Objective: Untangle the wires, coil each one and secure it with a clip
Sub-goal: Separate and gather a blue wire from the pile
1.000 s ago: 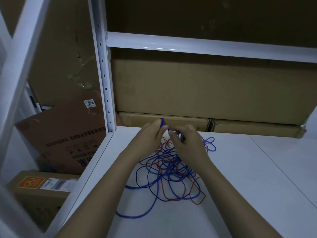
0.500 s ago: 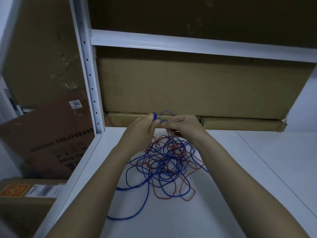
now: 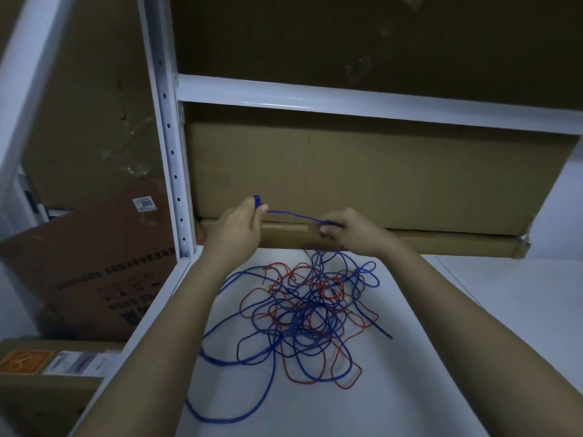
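Blue wire point(image 3: 293, 215) taut btwn left hand point(image 3: 238, 227) & right hand point(image 3: 348, 233).

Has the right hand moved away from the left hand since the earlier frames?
Yes. The right hand has drawn rightward along the flat cardboard box, away from the left hand, stretching blue wire between them.

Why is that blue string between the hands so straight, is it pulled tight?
Yes, tight. The blue wire runs in a nearly straight line from the left hand to the right hand, both pinching it above the loose tangle.
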{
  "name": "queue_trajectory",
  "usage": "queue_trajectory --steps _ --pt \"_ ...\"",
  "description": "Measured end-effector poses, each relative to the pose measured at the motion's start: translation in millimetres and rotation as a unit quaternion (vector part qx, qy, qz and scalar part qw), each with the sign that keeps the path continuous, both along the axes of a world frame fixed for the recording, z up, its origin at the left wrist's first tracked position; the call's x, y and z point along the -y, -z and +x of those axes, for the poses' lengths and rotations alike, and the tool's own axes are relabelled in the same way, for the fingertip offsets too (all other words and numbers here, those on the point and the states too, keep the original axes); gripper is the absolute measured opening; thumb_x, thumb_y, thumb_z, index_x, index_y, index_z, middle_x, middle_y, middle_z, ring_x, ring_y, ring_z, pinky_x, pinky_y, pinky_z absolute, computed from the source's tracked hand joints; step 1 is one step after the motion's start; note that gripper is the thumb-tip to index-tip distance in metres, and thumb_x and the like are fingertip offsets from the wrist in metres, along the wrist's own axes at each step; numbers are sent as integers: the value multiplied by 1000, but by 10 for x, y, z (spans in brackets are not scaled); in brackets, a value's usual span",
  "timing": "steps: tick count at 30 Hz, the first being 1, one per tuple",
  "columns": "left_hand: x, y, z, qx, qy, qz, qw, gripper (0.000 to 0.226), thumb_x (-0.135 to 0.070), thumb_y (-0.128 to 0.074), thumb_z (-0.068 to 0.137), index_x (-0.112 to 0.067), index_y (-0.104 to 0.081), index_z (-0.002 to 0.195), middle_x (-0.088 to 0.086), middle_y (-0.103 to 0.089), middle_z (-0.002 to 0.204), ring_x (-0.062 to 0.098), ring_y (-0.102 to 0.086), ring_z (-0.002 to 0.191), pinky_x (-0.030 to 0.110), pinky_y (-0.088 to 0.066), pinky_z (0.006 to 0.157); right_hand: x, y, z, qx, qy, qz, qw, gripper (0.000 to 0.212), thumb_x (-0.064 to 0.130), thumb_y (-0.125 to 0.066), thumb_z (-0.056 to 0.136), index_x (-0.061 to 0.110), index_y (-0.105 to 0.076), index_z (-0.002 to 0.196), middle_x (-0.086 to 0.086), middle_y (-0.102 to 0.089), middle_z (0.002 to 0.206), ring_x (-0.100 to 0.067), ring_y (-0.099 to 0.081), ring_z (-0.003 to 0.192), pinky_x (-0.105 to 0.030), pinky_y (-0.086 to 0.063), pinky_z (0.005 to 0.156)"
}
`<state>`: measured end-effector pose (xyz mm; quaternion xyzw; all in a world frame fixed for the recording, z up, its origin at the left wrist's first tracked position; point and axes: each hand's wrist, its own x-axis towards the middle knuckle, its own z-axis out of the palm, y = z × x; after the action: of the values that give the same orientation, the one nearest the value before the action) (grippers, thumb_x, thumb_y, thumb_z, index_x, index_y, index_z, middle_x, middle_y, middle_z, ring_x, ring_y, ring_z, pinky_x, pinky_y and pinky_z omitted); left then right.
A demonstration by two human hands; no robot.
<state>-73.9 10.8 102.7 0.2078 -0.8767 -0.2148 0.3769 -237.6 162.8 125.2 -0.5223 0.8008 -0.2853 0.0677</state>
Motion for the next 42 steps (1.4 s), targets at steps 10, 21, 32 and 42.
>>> queue_trajectory --steps 10,21,32,42 --pt "-5 2 10 -32 70 176 981 36 -35 -32 103 -15 -48 78 -7 -44 64 8 -42 58 26 -32 59 177 -32 208 296 -6 -213 931 31 31 -36 104 16 -54 84 12 -35 45 -5 -30 40 -17 -26 42" --pt "-211 -24 71 -224 350 518 747 36 -35 -27 103 -14 -40 76 -5 -33 55 12 -44 58 27 -48 67 431 319 413 -363 117 -99 919 35 41 -48 98 11 -66 98 -12 -65 65 -32 -61 56 -27 -26 47" --pt "-105 210 -6 -80 198 317 924 44 -37 -23 105 -27 -63 120 -5 -51 136 -5 -45 120 1 -30 93 417 624 525 -500 -122 -214 830 13 6 -63 78 9 -68 89 -3 -64 78 -19 -58 64 -27 -40 43" --pt "-181 274 -129 -74 199 363 907 41 -40 -39 102 -2 -53 96 10 -56 92 18 -56 89 36 -43 89 333 433 523 -430 -173 -182 867 18 7 -51 81 9 -68 85 -6 -62 74 -23 -55 53 -22 -33 39"
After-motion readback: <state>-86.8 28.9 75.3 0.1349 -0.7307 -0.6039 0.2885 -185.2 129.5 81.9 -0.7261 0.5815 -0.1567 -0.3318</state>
